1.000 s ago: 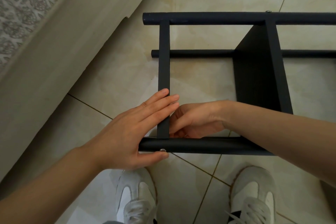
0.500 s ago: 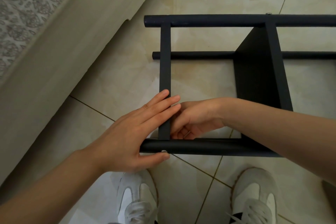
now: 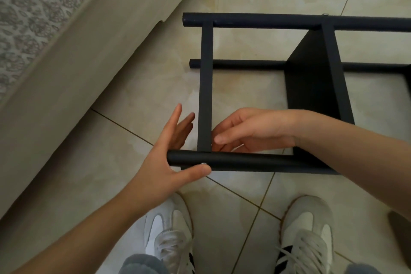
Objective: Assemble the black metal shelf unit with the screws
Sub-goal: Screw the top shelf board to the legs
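A tiled floor fills the view, with a pale upholstered base along its left edge. The black metal shelf unit lies on its side on the floor, just ahead of your feet. Your left hand cradles the left end of the near tube, fingers straight. Your right hand sets loosely curled fingers against the crossbar at that corner (whether they pinch anything cannot be told). Your left thumb presses just beneath a small screw.

black metal shelf unit | lying on its side | silver screw in near tube
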